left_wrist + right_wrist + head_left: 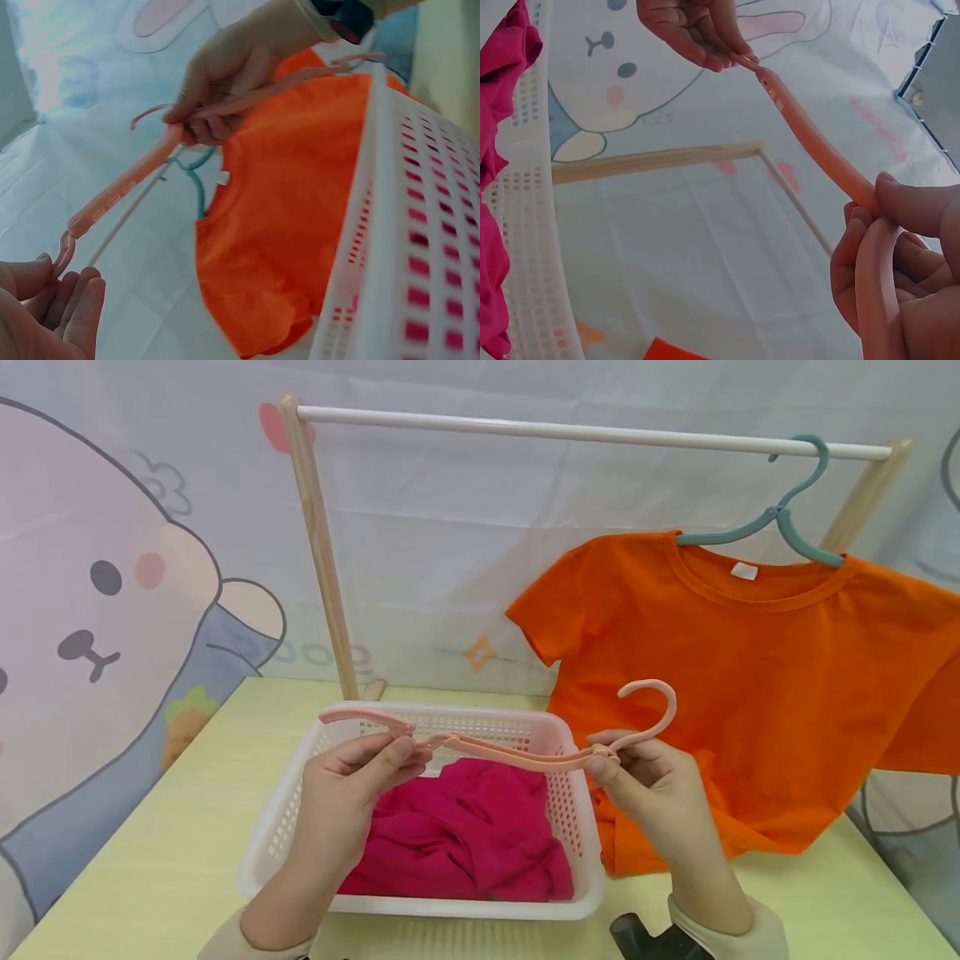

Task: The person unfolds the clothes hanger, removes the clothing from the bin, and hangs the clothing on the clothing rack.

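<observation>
Above the basket, a pink folding clothes hanger [517, 756] is stretched between both hands, its hook curving up at the right. My left hand [341, 802] pinches a narrow piece toward its left end, with thumb against fingers. At the joint below the hook, my right hand [660, 793] pinches the hanger between thumb and fingers. The right wrist view shows one long arm of the hanger [817, 142] running between the two hands. Beneath them, crumpled magenta cloth [465, 835] lies in the white perforated basket [450, 906].
Behind the basket stands a rack with wooden posts [318, 527] and a white rod [525, 428]. An orange T-shirt [712, 677] hangs at its right on a teal hanger [727, 537], its lower part touching the pale yellow table [187, 827].
</observation>
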Demonstrator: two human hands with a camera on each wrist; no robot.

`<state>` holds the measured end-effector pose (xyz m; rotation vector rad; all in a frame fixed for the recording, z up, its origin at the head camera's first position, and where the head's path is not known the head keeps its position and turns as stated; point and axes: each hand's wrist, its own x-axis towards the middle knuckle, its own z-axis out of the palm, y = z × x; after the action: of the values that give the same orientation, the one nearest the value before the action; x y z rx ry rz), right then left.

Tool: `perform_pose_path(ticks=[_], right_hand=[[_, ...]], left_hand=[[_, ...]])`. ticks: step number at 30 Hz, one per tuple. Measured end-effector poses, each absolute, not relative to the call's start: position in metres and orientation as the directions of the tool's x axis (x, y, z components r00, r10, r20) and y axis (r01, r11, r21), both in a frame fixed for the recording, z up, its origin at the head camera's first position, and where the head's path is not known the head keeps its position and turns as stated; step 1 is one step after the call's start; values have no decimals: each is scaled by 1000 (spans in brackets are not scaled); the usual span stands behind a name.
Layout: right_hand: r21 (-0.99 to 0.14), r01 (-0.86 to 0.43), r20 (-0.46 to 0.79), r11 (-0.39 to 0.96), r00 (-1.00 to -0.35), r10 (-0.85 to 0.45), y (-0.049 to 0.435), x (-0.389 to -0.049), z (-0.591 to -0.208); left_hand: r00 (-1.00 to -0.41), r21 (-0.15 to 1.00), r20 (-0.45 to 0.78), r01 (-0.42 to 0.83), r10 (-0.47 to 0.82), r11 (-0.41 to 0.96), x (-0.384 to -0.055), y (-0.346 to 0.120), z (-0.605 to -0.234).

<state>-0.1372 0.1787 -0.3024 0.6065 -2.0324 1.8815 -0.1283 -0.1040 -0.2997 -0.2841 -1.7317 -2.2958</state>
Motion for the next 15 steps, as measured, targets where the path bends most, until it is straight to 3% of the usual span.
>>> perform_pose_path(ticks=[8, 15], right_hand=[[-870, -490, 488, 59, -872, -40, 186, -134, -299], [-869, -494, 494, 23, -869, -22, 191, -133, -296]], left_hand=[[-989, 988, 148, 148, -3, 49, -127, -129, -291], [-989, 915, 136, 147, 56, 375, -132, -158, -294]])
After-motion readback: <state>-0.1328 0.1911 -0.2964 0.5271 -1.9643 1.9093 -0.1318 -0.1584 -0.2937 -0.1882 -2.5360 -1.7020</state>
